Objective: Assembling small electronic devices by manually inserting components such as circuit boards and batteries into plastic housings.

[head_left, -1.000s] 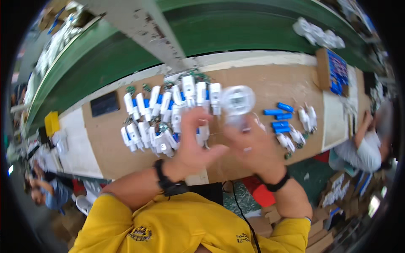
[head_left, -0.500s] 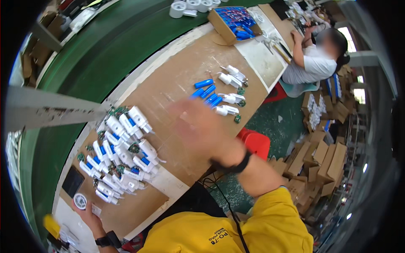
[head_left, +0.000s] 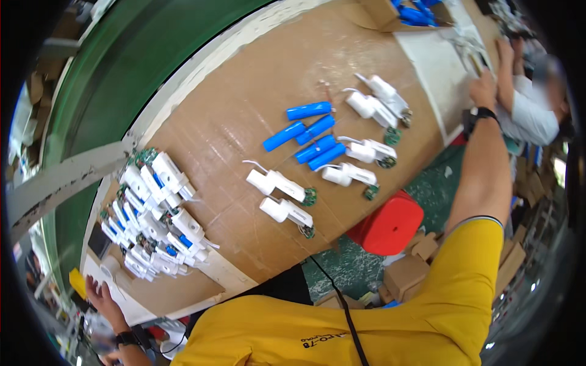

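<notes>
Head view: the person in yellow has both arms flung wide over the long table (head_left: 232, 116). The left hand (head_left: 105, 302) is down at the near left corner, fingers spread apart, just beside a white ring (head_left: 110, 266) that sits on the table. The right hand (head_left: 484, 90) is stretched far out to the other end, at a pale mat (head_left: 421, 64) with some tools (head_left: 470, 49) on it; I can't make out whether its fingers have closed on one. A co-worker (head_left: 531, 110) in a white shirt sits right by there, forearms on the table. Between the hands, a crowd of white units (head_left: 152, 213) is packed together on the left, with a dark phone (head_left: 99, 241) at its edge. Toward the middle lie two loose units (head_left: 284, 211), then five blue cells (head_left: 308, 110) in a bunch, with four more units (head_left: 369, 150) to their right, green boards (head_left: 392, 135) dangling from their ends. A box (head_left: 381, 13) of blue cells stands at the far edge, and a red stool (head_left: 390, 226) is tucked beside the table's near side.
</notes>
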A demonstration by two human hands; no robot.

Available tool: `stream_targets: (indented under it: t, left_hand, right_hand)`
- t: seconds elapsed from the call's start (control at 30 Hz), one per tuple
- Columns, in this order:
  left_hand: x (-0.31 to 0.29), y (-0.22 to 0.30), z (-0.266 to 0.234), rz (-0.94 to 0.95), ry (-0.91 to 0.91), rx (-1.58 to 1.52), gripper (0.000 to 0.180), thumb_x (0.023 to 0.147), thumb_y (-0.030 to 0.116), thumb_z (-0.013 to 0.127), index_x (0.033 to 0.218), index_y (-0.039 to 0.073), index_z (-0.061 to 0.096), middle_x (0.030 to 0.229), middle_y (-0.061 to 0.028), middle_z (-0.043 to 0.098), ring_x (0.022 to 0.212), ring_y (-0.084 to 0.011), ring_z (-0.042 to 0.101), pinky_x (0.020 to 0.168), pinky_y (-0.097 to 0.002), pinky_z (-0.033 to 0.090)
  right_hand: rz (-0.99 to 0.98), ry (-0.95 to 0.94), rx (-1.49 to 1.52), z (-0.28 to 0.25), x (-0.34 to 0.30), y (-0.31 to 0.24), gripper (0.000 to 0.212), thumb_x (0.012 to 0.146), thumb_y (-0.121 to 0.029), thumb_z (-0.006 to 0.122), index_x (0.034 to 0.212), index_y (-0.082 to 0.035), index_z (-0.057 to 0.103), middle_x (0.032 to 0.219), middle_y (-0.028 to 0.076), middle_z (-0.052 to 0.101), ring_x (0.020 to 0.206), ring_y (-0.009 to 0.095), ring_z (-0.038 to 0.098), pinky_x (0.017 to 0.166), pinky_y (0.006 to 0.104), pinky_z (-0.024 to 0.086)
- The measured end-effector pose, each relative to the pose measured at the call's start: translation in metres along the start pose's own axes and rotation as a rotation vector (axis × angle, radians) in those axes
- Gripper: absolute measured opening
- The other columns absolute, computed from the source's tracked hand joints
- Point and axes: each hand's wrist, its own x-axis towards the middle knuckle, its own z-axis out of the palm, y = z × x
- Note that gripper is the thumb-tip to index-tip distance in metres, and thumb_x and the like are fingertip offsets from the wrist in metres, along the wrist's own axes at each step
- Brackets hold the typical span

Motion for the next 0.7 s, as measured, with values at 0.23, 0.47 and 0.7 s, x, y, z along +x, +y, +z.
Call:
stream_targets:
  t: [0.23, 0.47, 0.7]
  left_hand:
    - [-0.070, 0.224, 0.128, 0.731, -0.655, 0.004, 0.032, 0.080, -0.008, 0.062, 0.111, 0.002, 0.063, 0.125, -0.0178, 0.059, 0.108, -0.0319, 0.058, 0.097, -0.0401, 0.045]
    - [-0.102, 0.311, 0.281, 1.214, -0.709, -0.065, 0.057, 0.074, 0.000, 0.063, 0.128, 0.016, 0.066, 0.150, -0.0141, 0.049, 0.140, -0.0429, 0.040, 0.115, -0.0550, 0.033]
    - [-0.123, 0.302, 0.318, 1.122, -0.604, 0.003, 0.060, 0.075, 0.008, 0.065, 0.134, 0.021, 0.062, 0.154, -0.0133, 0.044, 0.145, -0.0473, 0.029, 0.117, -0.0628, 0.025]
  right_hand:
    - [-0.048, -0.321, -0.130, 0.028, 0.018, 0.015, 0.050, 0.093, -0.028, 0.048, 0.139, -0.008, 0.051, 0.126, 0.030, 0.061, 0.118, 0.051, 0.056, 0.105, 0.0541, 0.042]
    - [-0.143, 0.070, -0.159, 0.022, 0.061, 0.085, 0.053, 0.093, -0.025, 0.050, 0.143, -0.009, 0.047, 0.138, 0.027, 0.055, 0.126, 0.047, 0.053, 0.106, 0.0506, 0.042]
    - [0.046, -0.205, -0.031, 0.016, 0.035, -0.009, 0.045, 0.092, -0.020, 0.050, 0.135, -0.007, 0.055, 0.127, 0.027, 0.061, 0.121, 0.046, 0.057, 0.103, 0.0513, 0.045]
